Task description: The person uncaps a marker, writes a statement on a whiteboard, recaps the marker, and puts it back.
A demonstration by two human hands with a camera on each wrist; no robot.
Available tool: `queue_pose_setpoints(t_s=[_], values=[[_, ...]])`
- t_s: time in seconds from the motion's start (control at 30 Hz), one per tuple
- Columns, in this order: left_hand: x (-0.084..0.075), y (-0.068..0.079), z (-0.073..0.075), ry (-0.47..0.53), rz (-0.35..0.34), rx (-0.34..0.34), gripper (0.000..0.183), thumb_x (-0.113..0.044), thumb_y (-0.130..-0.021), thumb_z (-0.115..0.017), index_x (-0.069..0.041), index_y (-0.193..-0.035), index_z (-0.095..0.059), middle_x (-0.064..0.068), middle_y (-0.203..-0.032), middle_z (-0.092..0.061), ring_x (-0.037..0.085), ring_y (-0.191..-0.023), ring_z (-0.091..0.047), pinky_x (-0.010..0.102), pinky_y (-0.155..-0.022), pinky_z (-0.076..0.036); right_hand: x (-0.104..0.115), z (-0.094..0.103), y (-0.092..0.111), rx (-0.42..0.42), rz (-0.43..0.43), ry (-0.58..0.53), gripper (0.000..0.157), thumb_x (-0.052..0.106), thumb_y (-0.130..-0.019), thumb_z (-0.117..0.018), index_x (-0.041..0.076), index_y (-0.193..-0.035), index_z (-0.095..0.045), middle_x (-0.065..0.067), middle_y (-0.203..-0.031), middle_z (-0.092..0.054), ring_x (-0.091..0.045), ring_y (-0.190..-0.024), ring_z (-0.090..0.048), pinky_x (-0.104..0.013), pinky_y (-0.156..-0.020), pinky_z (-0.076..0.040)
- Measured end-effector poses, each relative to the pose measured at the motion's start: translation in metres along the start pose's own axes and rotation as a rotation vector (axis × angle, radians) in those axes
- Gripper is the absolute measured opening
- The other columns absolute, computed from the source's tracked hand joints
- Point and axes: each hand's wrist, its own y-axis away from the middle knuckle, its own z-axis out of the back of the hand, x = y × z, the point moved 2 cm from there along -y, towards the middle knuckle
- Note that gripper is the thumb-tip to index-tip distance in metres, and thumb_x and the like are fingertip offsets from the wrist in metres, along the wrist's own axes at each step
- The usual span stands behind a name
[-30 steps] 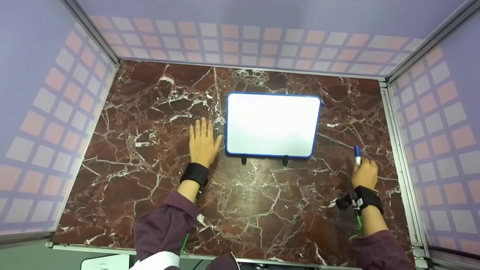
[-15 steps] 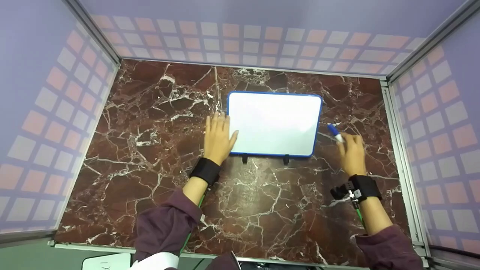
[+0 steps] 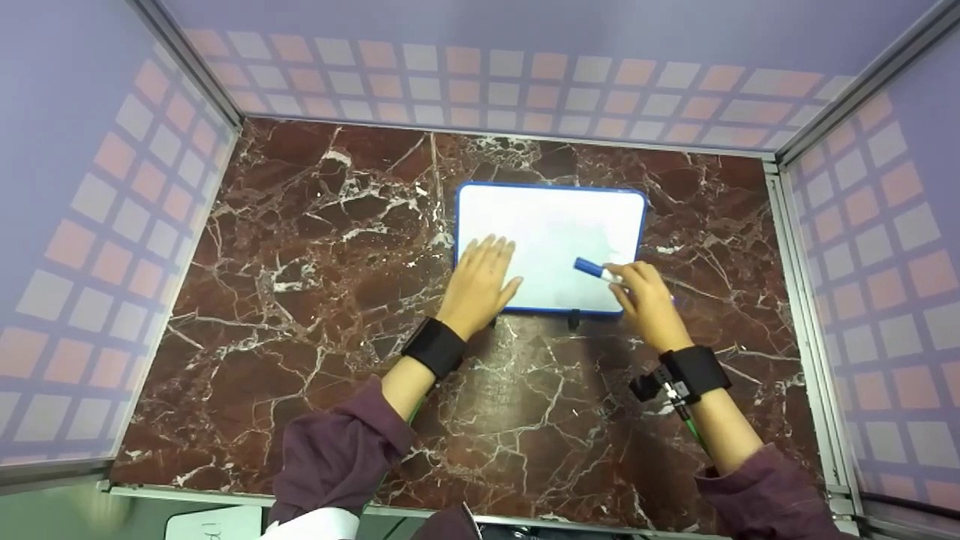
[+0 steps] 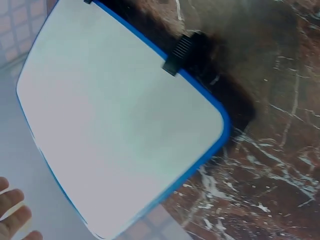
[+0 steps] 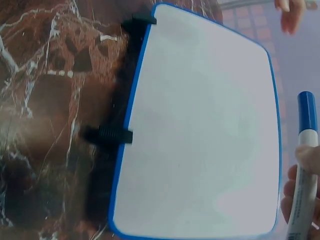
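Observation:
A blue-framed whiteboard (image 3: 555, 225) with a blank surface stands on the marbled table, two black clips (image 5: 116, 135) along its near edge. My right hand (image 3: 649, 304) holds a whiteboard marker (image 3: 591, 267) with a white barrel; its blue cap (image 5: 307, 111) is on and points toward the left. In the head view that hand overlaps the board's right part. My left hand (image 3: 480, 289), fingers straight, overlaps the board's lower left; whether it touches the surface cannot be told. In the left wrist view the left fingertips (image 4: 15, 207) show beyond the board's edge.
Dark red marbled table (image 3: 315, 300) surrounds the board. Pale walls with a check pattern (image 3: 420, 82) enclose the back and both sides. Each wrist wears a black strap (image 3: 435, 349). A white object (image 3: 214, 523) lies below the table's front edge.
Both hands have moved inward over the whiteboard: the left to the right, the right to the left and forward with the marker. The marker has swung from pointing away to pointing left.

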Motion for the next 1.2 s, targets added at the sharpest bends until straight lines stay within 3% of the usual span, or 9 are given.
queue_pose_setpoints(t_s=[0.37,0.57,0.7,0.93,1.2], values=[[-0.029,-0.001,0.000,0.033,-0.161,0.026,0.049,-0.038,-0.096,-0.040,-0.005,-0.131,-0.048,0.011,-0.133,-0.054,0.024,-0.125,-0.050,0.037,-0.109,-0.036,0.024,-0.017,-0.004,0.069,0.172,0.011,0.024,0.007,-0.085,-0.062,0.003,-0.109,-0.064,-0.013,-0.094,-0.063,-0.025,-0.087,-0.057,-0.036,-0.079,-0.051],[-0.037,-0.002,-0.005,0.025,-0.227,0.000,0.039,-0.032,-0.096,-0.043,-0.007,-0.123,-0.055,0.006,-0.117,-0.062,0.020,-0.111,-0.057,0.032,-0.100,-0.044,0.032,-0.023,-0.004,0.066,0.264,0.023,0.023,0.004,-0.083,-0.064,0.000,-0.105,-0.065,-0.014,-0.092,-0.063,-0.025,-0.085,-0.058,-0.034,-0.077,-0.052],[-0.039,-0.002,-0.007,0.014,-0.260,0.008,0.033,-0.029,-0.097,-0.042,-0.007,-0.117,-0.057,0.004,-0.103,-0.063,0.017,-0.097,-0.058,0.029,-0.087,-0.049,0.035,-0.025,-0.004,0.085,0.269,0.008,0.022,0.005,-0.082,-0.065,-0.001,-0.103,-0.065,-0.014,-0.093,-0.064,-0.025,-0.086,-0.058,-0.034,-0.077,-0.051],[-0.040,-0.002,-0.009,-0.003,-0.279,0.060,0.029,-0.026,-0.099,-0.036,-0.007,-0.107,-0.057,0.003,-0.092,-0.059,0.017,-0.083,-0.055,0.027,-0.072,-0.047,0.036,-0.026,-0.003,0.152,0.258,-0.003,0.020,0.007,-0.084,-0.063,0.001,-0.103,-0.066,-0.012,-0.094,-0.069,-0.024,-0.085,-0.059,-0.035,-0.075,-0.051],[-0.037,0.001,-0.013,0.098,-0.299,0.116,0.031,-0.028,-0.099,-0.036,-0.004,-0.089,-0.053,0.007,-0.077,-0.055,0.021,-0.071,-0.052,0.033,-0.065,-0.046,0.038,-0.029,0.000,0.207,0.248,-0.023,0.022,0.010,-0.085,-0.062,0.003,-0.105,-0.067,-0.010,-0.093,-0.070,-0.021,-0.084,-0.061,-0.032,-0.075,-0.053]])
